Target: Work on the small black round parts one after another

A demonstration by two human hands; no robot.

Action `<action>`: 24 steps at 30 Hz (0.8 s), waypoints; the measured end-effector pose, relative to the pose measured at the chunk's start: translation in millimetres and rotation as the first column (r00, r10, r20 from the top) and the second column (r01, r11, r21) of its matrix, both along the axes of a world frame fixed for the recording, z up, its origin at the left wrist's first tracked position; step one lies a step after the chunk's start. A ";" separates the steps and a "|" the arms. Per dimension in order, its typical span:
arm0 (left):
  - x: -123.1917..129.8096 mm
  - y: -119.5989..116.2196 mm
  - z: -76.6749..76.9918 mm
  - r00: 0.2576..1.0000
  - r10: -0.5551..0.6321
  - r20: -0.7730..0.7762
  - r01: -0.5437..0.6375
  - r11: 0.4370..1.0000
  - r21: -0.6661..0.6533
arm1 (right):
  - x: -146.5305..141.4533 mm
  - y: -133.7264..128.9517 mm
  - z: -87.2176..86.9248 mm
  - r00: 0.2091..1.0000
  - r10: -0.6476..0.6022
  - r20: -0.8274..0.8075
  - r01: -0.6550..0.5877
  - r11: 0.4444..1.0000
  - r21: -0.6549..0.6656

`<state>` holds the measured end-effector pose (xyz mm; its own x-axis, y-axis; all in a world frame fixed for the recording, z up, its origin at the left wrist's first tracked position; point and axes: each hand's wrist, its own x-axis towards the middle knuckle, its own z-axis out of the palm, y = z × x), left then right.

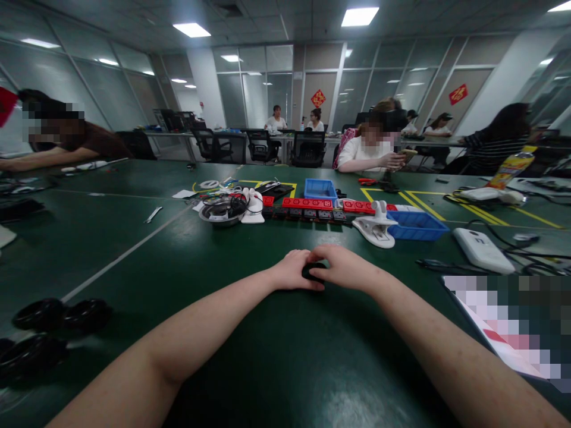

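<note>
Both of my hands meet over the middle of the green table [250, 333]. A small black object [314, 271] sits between them, partly covered by fingers, so I cannot make out what it is. From the left, my left hand [294, 271] is closed around its side. My right hand [341, 266] curves over it from the right, its thumb and fingers gripping it. Beyond the hands lie a row of red sockets [307, 203] and black sockets [312, 214]. A white clip-like stand [377, 229] is just right of them.
A metal bowl [218, 215] with dark cables is at the back left. Blue trays [417, 227] stand behind. To the right are a white power bank-like box [484, 251], cables and a blurred-out flat item. Black rings [40, 315] lie at left. People sit around the tables.
</note>
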<state>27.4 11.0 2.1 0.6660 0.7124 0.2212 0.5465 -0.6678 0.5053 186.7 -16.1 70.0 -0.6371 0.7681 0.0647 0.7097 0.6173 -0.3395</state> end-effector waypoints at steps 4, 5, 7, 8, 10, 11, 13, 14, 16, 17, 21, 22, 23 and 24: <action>2.1 -0.2 -2.7 1.000 0.021 -0.009 -0.021 0.998 0.059 | -1.8 0.9 -7.3 0.986 -0.137 0.097 0.137 0.991 0.008; 2.7 -0.1 -3.4 0.999 0.026 -0.021 -0.024 0.997 0.076 | -2.7 1.5 -9.7 0.981 -0.155 0.118 0.155 0.988 0.009; 3.7 -0.1 -3.9 0.999 0.016 -0.043 -0.012 0.995 0.096 | -4.2 2.3 -13.5 0.973 -0.177 0.148 0.176 0.984 0.018; 4.0 -0.1 -3.8 0.999 0.004 -0.050 0.001 0.995 0.099 | -4.7 2.5 -14.2 0.971 -0.180 0.156 0.179 0.984 0.021; 4.3 -0.3 -2.9 0.998 -0.012 -0.054 0.017 0.996 0.092 | -4.6 2.3 -13.0 0.976 -0.160 0.146 0.159 0.987 0.013; 4.2 -0.3 -2.2 0.998 -0.015 -0.059 0.020 0.996 0.088 | -4.0 2.1 -11.1 0.983 -0.139 0.119 0.140 0.990 0.005; 3.8 -0.6 -0.6 0.997 -0.015 -0.070 0.021 0.996 0.092 | -1.6 2.7 -6.9 0.994 -0.111 0.020 0.111 0.994 0.006; 3.4 -0.8 0.2 0.997 -0.012 -0.077 0.020 0.995 0.097 | 0.0 4.0 -5.3 0.993 -0.110 -0.043 0.110 0.994 0.016; 2.5 -1.5 1.8 0.995 -0.001 -0.096 0.012 0.994 0.111 | 3.6 9.2 -6.1 0.977 -0.140 -0.160 0.149 0.988 0.046; 1.9 -1.9 2.5 0.995 0.008 -0.100 0.004 0.993 0.120 | 5.5 13.2 -9.0 0.964 -0.168 -0.208 0.183 0.981 0.059; -0.5 -3.0 4.1 0.999 0.005 -0.050 0.003 0.987 0.162 | 12.5 33.8 -36.4 0.894 -0.285 -0.346 0.343 0.932 0.119; -0.8 -3.1 4.5 0.999 -0.015 -0.034 0.020 0.986 0.166 | 13.9 38.5 -45.0 0.887 -0.292 -0.357 0.357 0.925 0.128; -0.9 -3.1 5.2 0.999 -0.035 -0.026 0.039 0.985 0.167 | 15.1 42.5 -53.2 0.885 -0.293 -0.361 0.359 0.924 0.132; -0.8 -3.2 6.4 0.998 -0.050 -0.027 0.054 0.985 0.163 | 16.1 45.6 -60.5 0.889 -0.283 -0.360 0.349 0.928 0.132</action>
<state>26.5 7.8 8.5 0.7076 0.6321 0.3158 0.5190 -0.7682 0.3749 202.7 29.5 9.5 -0.2793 0.8773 0.3904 0.7455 0.4543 -0.4877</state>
